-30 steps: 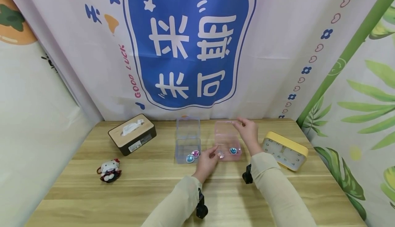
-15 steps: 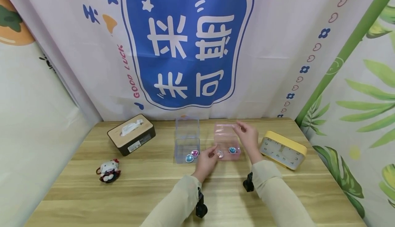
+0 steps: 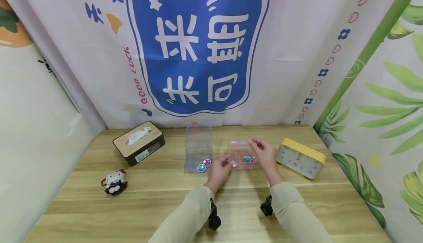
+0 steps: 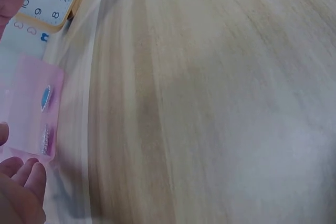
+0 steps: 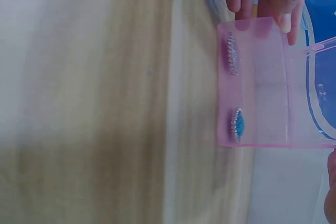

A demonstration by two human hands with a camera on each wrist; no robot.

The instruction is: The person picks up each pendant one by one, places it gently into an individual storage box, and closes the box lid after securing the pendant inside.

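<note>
A small see-through pink plastic box sits on the table with its hinged lid raised at an angle. Inside lie a blue teardrop gem and a clear gem, both with beaded rims. My left hand grips the box's left side, thumb at the top edge and fingers against the outside wall in the right wrist view. At the lid's right corner, my right hand pinches the edge between thumb and fingers; the right wrist view shows only a sliver of that hand.
A bluish clear box with its lid up stands to the left, holding a pink gem and a blue gem. A yellow clock is at right. A tissue box and plush toy are at left.
The pink lid has swung forward and down, my right hand lowering along with it. My left hand stays at the box's left side. The head view has shifted slightly.
</note>
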